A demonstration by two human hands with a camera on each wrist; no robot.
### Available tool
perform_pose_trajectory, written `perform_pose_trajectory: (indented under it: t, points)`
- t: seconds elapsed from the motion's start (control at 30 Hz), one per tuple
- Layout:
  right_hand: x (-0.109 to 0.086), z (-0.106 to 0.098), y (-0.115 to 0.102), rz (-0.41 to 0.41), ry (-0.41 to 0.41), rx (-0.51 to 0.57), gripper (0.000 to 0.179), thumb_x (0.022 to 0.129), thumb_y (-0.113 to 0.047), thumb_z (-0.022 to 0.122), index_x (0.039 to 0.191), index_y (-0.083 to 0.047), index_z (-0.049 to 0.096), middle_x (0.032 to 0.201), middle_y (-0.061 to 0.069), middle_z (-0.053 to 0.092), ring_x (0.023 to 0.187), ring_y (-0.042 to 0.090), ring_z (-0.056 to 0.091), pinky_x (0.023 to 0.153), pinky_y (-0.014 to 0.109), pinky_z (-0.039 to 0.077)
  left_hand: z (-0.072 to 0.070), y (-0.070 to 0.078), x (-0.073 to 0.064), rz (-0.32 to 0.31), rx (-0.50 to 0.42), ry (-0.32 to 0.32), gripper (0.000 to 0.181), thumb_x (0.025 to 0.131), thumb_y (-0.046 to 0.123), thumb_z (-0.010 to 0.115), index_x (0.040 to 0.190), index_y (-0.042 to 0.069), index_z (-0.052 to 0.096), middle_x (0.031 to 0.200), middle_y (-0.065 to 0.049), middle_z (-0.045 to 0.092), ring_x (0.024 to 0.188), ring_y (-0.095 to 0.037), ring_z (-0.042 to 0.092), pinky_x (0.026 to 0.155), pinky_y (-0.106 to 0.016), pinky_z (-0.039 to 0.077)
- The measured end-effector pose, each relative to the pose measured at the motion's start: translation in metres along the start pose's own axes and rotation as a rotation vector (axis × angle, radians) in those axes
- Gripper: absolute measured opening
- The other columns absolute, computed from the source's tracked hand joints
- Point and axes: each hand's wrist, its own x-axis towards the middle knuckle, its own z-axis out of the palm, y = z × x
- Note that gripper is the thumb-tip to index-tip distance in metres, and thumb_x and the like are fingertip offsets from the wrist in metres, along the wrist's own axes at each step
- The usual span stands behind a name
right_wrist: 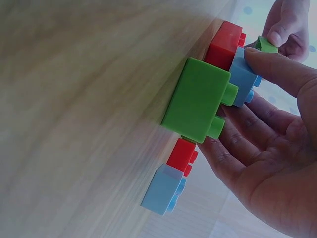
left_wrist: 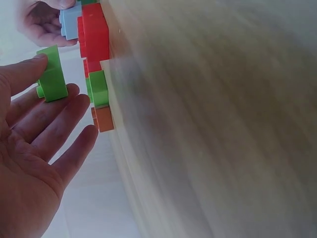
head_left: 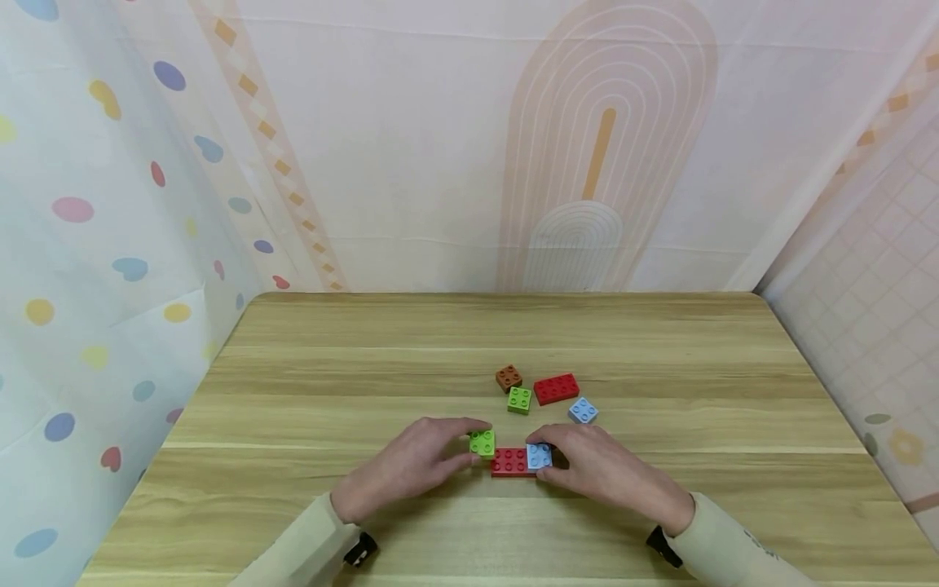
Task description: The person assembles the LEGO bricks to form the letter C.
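Between thumb and fingers my left hand [head_left: 414, 465] pinches a bright green square brick [head_left: 482, 443], raised off the table in the left wrist view. It is by the left end of a long red brick [head_left: 509, 462] lying on the table. My right hand [head_left: 605, 465] pinches a light blue square brick [head_left: 539, 456] over the red brick's right end; thumb and fingers lie on opposite sides of the blue brick. Another green brick [right_wrist: 195, 101] stands on the table beside the right hand in the right wrist view; in the head view that hand hides it.
Behind the hands lie a brown square brick [head_left: 509, 377], a green square brick [head_left: 519, 399], a second long red brick [head_left: 556, 389] and a second light blue brick [head_left: 583, 410]. The wooden table [head_left: 352, 375] ends at a patterned curtain [head_left: 411, 163].
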Motion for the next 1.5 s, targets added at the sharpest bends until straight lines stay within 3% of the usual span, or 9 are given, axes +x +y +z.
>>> perform_pose_trajectory:
  t: [0.2, 0.5, 0.73, 1.13, 1.37, 1.5]
  points:
    - [0.000, 0.000, 0.001, -0.009, 0.007, -0.010, 0.038, 0.092, -0.021, 0.080, 0.126, -0.007, 0.070, 0.121, 0.005, 0.073, 0.104, 0.013, 0.066, 0.088, 0.040, 0.058, 0.002, 0.000, 0.001, -0.006, 0.008, -0.018, 0.041, 0.101, 0.023, 0.070, 0.140, 0.010, 0.063, 0.132, -0.005, 0.070, 0.099, -0.006, 0.065, 0.096, -0.039, 0.057]
    - [0.000, 0.001, 0.001, -0.009, 0.008, -0.007, 0.038, 0.092, -0.021, 0.081, 0.125, -0.007, 0.071, 0.121, 0.005, 0.073, 0.103, 0.012, 0.065, 0.088, 0.039, 0.058, 0.006, 0.001, 0.002, -0.005, 0.029, -0.038, 0.042, 0.100, 0.025, 0.071, 0.139, 0.011, 0.064, 0.130, -0.005, 0.071, 0.096, -0.005, 0.065, 0.093, -0.037, 0.058]
    - [0.000, 0.001, 0.001, -0.013, 0.010, 0.000, 0.038, 0.092, -0.021, 0.081, 0.125, -0.006, 0.071, 0.121, 0.004, 0.073, 0.104, 0.013, 0.065, 0.088, 0.039, 0.058, 0.008, 0.002, 0.005, 0.018, 0.020, -0.060, 0.042, 0.100, 0.025, 0.071, 0.140, 0.013, 0.063, 0.129, 0.001, 0.071, 0.109, -0.005, 0.065, 0.095, -0.035, 0.057]
    - [0.000, 0.001, 0.001, -0.012, 0.012, 0.002, 0.037, 0.092, -0.020, 0.081, 0.125, -0.007, 0.071, 0.120, 0.004, 0.073, 0.101, 0.010, 0.064, 0.086, 0.036, 0.057, 0.011, 0.003, 0.008, 0.041, 0.059, -0.056, 0.035, 0.099, 0.024, 0.074, 0.132, 0.014, 0.070, 0.123, 0.003, 0.073, 0.099, -0.002, 0.064, 0.089, -0.029, 0.058]
    - [0.001, 0.001, 0.002, -0.010, 0.008, 0.008, 0.037, 0.092, -0.020, 0.081, 0.125, -0.007, 0.071, 0.119, 0.003, 0.073, 0.100, 0.011, 0.064, 0.085, 0.035, 0.057, 0.013, 0.004, 0.009, 0.028, 0.048, -0.058, 0.033, 0.097, 0.023, 0.076, 0.128, 0.013, 0.073, 0.115, 0.005, 0.075, 0.084, -0.001, 0.060, 0.080, -0.022, 0.055]
    - [0.001, 0.001, 0.002, -0.006, 0.009, 0.011, 0.037, 0.092, -0.020, 0.081, 0.125, -0.007, 0.071, 0.118, 0.003, 0.073, 0.100, 0.011, 0.064, 0.085, 0.036, 0.057, 0.013, 0.005, 0.010, 0.016, 0.066, -0.063, 0.033, 0.097, 0.024, 0.076, 0.128, 0.013, 0.073, 0.115, 0.005, 0.075, 0.085, 0.000, 0.060, 0.081, -0.024, 0.056]
